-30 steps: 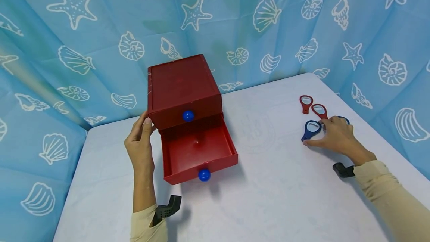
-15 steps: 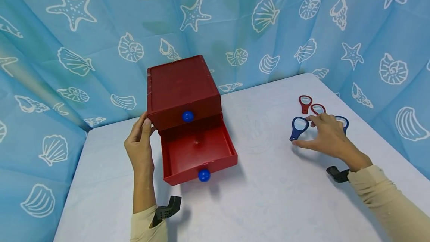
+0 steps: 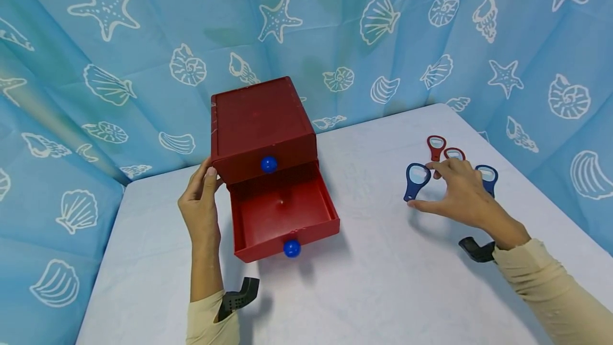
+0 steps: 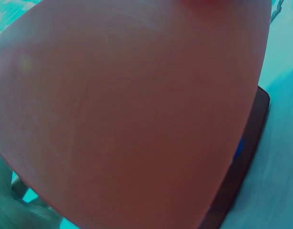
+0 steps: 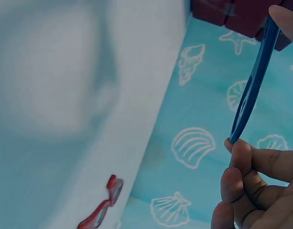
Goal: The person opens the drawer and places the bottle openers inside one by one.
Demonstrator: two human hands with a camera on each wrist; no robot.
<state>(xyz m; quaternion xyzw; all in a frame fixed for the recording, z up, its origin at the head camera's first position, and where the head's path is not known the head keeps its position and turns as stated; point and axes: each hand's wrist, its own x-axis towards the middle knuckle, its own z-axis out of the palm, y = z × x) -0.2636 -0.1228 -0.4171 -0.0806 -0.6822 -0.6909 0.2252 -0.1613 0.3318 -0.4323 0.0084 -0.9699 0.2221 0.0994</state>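
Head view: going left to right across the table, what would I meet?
Left hand → red drawer box → blue tool pinched in the right hand → first red tool → second red tool, partly hidden → other blue tool.

Around one dark-red plastic drawer cabinet (image 3: 261, 116), you count two hands: your left hand (image 3: 200, 198) at its left side, your right hand (image 3: 457, 190) to its right. The cabinet shows two red drawer fronts (image 3: 241, 170) and two round blue knobs (image 3: 269, 164). Right of it, four flat paddle-shaped pieces: two blue ones (image 3: 414, 186), two red ones (image 3: 436, 151). Your forearms carry two black wrist mounts (image 3: 238, 301).
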